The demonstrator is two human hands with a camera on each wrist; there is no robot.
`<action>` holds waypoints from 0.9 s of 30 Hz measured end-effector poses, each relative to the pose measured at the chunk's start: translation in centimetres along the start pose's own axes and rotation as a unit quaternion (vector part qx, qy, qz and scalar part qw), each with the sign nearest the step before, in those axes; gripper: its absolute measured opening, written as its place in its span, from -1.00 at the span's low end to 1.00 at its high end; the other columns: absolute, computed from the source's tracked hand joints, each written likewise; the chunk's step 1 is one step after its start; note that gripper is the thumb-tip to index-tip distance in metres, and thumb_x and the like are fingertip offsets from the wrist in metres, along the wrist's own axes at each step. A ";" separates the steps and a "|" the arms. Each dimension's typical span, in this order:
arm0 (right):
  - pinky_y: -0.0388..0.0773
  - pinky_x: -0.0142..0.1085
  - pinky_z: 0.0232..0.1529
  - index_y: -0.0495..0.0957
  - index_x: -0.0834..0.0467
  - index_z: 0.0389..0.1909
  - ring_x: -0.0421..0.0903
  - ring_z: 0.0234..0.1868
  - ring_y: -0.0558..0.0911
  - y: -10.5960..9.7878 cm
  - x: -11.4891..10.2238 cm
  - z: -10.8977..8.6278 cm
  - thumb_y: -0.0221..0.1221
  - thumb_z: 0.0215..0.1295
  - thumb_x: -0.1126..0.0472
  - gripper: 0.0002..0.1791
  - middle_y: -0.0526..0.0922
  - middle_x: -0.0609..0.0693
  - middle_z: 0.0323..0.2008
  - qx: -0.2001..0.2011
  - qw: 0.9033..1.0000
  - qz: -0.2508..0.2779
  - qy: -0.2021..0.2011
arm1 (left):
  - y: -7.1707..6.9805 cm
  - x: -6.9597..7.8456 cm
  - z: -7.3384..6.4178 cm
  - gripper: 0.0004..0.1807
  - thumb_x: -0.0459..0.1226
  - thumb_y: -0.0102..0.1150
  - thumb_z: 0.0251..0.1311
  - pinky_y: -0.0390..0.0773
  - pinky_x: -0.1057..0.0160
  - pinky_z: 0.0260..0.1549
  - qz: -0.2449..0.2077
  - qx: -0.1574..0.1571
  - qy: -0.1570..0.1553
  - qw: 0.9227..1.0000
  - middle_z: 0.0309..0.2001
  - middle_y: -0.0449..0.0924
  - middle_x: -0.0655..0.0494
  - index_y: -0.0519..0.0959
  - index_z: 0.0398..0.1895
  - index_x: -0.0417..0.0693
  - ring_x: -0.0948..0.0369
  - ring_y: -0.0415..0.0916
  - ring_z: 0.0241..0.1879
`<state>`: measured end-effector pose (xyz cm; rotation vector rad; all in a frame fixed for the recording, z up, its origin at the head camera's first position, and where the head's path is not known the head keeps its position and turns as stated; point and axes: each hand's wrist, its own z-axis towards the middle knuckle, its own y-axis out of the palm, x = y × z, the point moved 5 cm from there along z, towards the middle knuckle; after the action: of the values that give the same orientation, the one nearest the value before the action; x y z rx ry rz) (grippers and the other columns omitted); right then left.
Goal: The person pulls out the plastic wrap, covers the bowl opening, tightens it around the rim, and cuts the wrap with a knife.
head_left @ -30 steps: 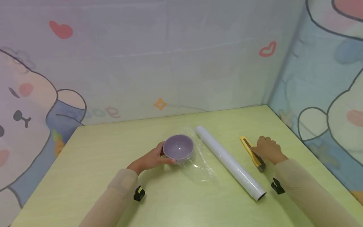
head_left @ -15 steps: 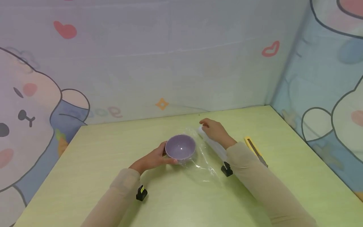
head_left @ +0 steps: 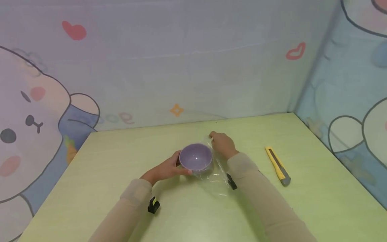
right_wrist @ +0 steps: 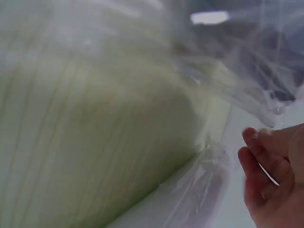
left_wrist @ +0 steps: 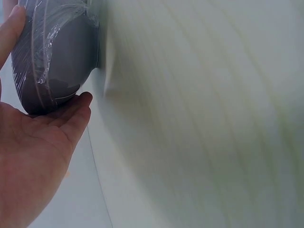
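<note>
A small purple bowl [head_left: 196, 157] stands upright on the table, clear cling film [head_left: 216, 179] stretched over it and trailing off to its right. My left hand [head_left: 164, 169] grips the bowl from the left, thumb at the near side; the left wrist view shows the other fingers spread against its film-covered wall [left_wrist: 73, 52]. Beyond the bowl's right side, my right hand [head_left: 223, 144] pinches the film between thumb and forefinger. Close up, the right wrist view has the gathered film edge at those fingertips [right_wrist: 250, 134]. The cling film roll [right_wrist: 175, 206] is hidden under the right arm in the head view.
A yellow utility knife [head_left: 278, 166] with a grey end lies on the pale wooden table [head_left: 121, 148], right of my right forearm. Cartoon-printed cloth [head_left: 196, 67] hangs behind the table and along its right side.
My right hand let go of the utility knife, crossed left over the cling film roll and now pinches the film beside the bowl. My left hand keeps holding the bowl. The head view shifted slightly.
</note>
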<state>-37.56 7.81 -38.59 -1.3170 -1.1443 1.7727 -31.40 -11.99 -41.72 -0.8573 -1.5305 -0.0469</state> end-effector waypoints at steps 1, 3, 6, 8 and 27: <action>0.53 -0.21 -0.36 0.43 0.20 0.05 -0.01 -0.42 0.56 0.0 0.1 -0.1 -0.03 0.29 0.34 -0.68 0.66 0.12 -0.22 0.015 0.999 -0.031 -0.001 | 0.0 0.0 0.0 0.08 -0.05 0.39 -0.09 0.12 -0.04 0.29 0.001 0.000 0.000 1.000 0.33 0.15 0.00 -0.10 0.40 -0.05 0.04 0.06 0.37; 0.48 -0.23 -0.45 0.45 0.19 -0.06 -0.06 -0.54 0.48 -0.1 0.5 -0.2 0.01 0.22 0.37 -0.74 0.65 0.08 -0.45 0.051 0.995 -0.088 -0.003 | 0.1 -0.1 -0.1 0.08 -0.05 0.39 -0.09 0.11 -0.03 0.30 0.002 0.002 -0.005 1.000 0.33 0.15 0.01 -0.10 0.40 -0.03 0.05 0.06 0.37; 0.40 -0.23 -0.42 0.45 0.14 -0.23 -0.07 -0.57 0.39 -0.3 0.6 -0.5 0.05 0.15 0.39 -0.82 0.54 0.03 -0.64 0.086 0.984 -0.155 -0.014 | 0.1 -0.2 -0.2 0.07 -0.05 0.39 -0.09 0.12 -0.04 0.30 0.004 0.007 -0.003 1.000 0.33 0.15 0.00 -0.09 0.40 -0.04 0.04 0.07 0.37; 0.34 -0.26 -0.41 0.44 0.10 -0.34 -0.08 -0.54 0.35 -0.4 0.5 -0.8 0.09 0.12 0.37 -0.88 0.51 -0.01 -0.65 0.093 0.978 -0.185 -0.025 | 0.0 -0.2 -0.3 0.07 -0.05 0.39 -0.08 0.12 -0.04 0.30 0.006 0.009 0.001 1.000 0.33 0.14 -0.01 -0.09 0.40 -0.05 0.03 0.08 0.36; 0.35 -0.18 -0.33 0.63 0.14 -0.46 -0.04 -0.43 0.41 2.6 -1.1 -3.5 0.13 0.17 0.22 -0.87 0.62 0.02 -0.49 0.030 0.991 -0.120 -0.060 | -0.2 -0.2 -0.5 0.03 -0.08 0.34 -0.01 0.08 -0.06 0.31 0.007 0.000 0.012 1.000 0.34 0.07 -0.04 -0.13 0.41 -0.06 0.02 0.03 0.38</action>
<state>-33.93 6.71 -40.97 -1.0037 -1.2471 1.7123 -31.08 -12.47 -41.74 -0.8657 -1.5021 -0.0468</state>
